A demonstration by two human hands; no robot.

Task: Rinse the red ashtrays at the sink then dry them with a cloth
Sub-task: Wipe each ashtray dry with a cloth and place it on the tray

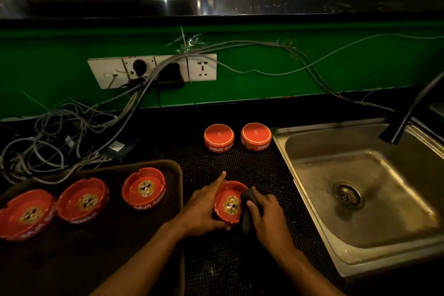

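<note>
On the black dotted mat [240,166] beside the steel sink [360,243], the left hand [204,209] grips one round, glossy red ashtray [228,202], forefinger stretched along its rim. The right hand [269,214] is closed on a dark cloth [248,209] pressed against the ashtray's right edge. Three more ashtrays stand upright on a dark rectangular tray [96,259]; two sit upside down on the mat near the sink's corner, six in all.

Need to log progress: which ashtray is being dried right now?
The ashtray on the mat by the sink, held in the left hand; the right hand presses a cloth into it.
</note>
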